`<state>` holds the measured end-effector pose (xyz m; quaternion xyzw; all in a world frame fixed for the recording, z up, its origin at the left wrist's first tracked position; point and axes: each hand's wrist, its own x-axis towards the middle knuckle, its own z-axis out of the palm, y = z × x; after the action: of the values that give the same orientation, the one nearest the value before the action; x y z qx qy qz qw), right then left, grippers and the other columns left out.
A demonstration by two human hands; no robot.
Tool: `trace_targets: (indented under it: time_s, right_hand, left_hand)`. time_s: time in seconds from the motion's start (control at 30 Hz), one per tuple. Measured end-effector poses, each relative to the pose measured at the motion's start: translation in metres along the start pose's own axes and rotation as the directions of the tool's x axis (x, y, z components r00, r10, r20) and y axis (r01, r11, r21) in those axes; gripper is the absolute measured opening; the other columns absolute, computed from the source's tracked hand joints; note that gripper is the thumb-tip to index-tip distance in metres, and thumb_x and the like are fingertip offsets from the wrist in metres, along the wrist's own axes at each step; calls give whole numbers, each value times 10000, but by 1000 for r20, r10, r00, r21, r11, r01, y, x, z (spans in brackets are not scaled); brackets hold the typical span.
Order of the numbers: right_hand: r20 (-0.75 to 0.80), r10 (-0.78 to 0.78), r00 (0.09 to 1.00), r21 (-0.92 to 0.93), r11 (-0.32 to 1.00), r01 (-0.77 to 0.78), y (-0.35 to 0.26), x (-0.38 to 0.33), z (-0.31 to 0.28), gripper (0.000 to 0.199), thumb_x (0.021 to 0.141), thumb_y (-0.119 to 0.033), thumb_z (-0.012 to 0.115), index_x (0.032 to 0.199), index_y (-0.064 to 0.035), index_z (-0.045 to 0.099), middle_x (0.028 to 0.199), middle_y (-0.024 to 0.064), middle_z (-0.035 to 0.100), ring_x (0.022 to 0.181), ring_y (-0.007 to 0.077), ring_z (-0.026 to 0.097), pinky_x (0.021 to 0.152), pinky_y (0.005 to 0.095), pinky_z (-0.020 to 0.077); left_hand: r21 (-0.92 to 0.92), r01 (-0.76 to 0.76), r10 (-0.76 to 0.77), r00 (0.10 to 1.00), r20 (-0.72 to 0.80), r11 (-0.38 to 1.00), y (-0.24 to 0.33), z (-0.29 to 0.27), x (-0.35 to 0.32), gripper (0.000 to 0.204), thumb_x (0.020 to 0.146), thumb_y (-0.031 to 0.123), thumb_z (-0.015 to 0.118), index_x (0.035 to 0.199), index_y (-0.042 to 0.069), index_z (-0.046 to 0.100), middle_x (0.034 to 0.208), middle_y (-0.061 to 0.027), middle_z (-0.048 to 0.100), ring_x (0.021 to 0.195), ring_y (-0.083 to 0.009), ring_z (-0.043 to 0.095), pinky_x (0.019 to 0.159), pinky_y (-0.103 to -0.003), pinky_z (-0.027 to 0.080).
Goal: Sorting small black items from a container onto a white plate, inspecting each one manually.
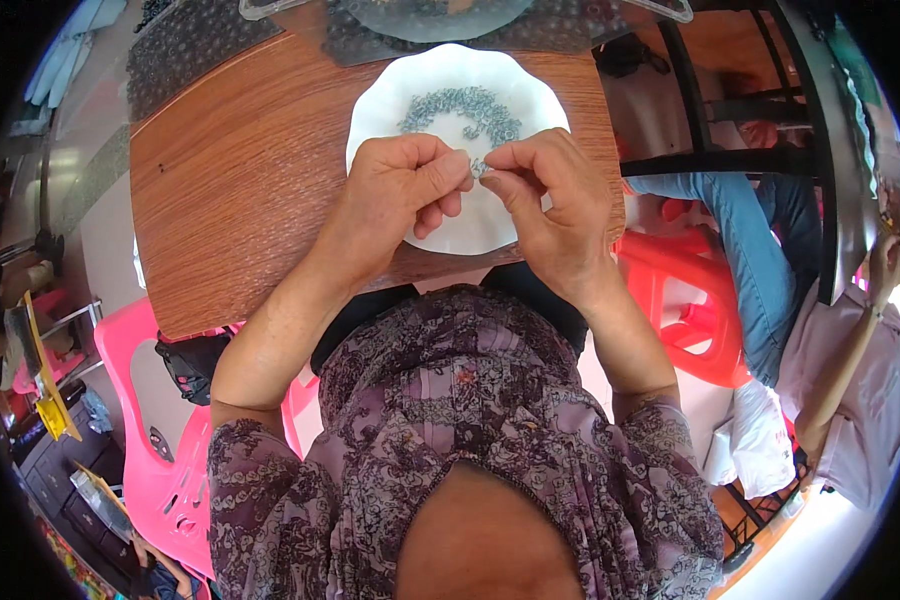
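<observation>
A white plate with a wavy rim [372, 95] lies on the brown wooden table, near its front edge. Many small, clear grey-blue pieces [460, 103] are spread in a curved heap on it; they are too small for me to name. Over the plate's near half, my left hand [410, 185] has its thumb and forefinger pressed together. Close beside it, my right hand [548, 190] pinches a tiny clear piece [479, 168] between thumb and forefinger. The tips of both hands almost meet at this piece. What sits inside the left pinch is hidden by the fingers.
The wooden tabletop [240, 190] stretches to the left of the plate. A clear tray [430, 15] stands at the far edge on a dark patterned cover. A pink chair [160, 440] is at left, a red stool [685, 300] at right. Another person's arm [850, 370] shows at far right.
</observation>
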<state>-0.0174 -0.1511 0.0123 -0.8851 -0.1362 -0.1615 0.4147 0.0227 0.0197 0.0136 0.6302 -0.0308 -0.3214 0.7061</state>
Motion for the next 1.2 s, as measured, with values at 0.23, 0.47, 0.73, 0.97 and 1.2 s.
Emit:
trace_targets:
  time_s: [0.23,0.47,0.73,0.97,1.2]
  right_hand:
    - [-18,2,1000,-8,1000,-2,6,-2,0,135,732,32,647,849,-1,589,739,66,543,655,157,523,560,253,415]
    - [-14,48,999,-2,999,-48,7,-5,0,132,732,32,644,849,2,589,752,68,543,663,158,528,581,250,417]
    - [51,195,979,129,971,-200,9,-8,0,120,751,18,641,861,12,594,768,55,552,700,119,536,621,234,426]
    - [39,160,986,153,975,-164,6,-7,3,125,750,18,650,861,8,595,769,51,554,698,115,535,617,230,427]
    - [-29,66,997,109,992,-62,3,-6,6,146,730,27,667,854,2,594,748,56,547,647,125,521,569,225,419]
  left_hand:
    - [466,-185,255,962,-93,865,-3,2,2,183,845,163,566,755,5,590,614,-47,536,566,-147,522,519,-297,417]
    - [798,-394,492,859,144,456,-9,6,2,107,765,23,605,860,-10,567,775,-125,564,688,-234,563,622,-317,449]
    - [422,-385,436,899,-28,821,-11,7,3,146,850,135,592,891,-5,609,741,-27,585,687,-106,542,596,-234,436]
    - [191,-184,191,981,-16,964,-7,6,0,206,876,222,585,853,21,617,706,13,565,620,-48,472,546,-176,369]
    - [40,-47,49,997,-67,998,-7,8,0,252,902,263,537,775,48,571,645,27,493,545,-44,415,493,-183,327]
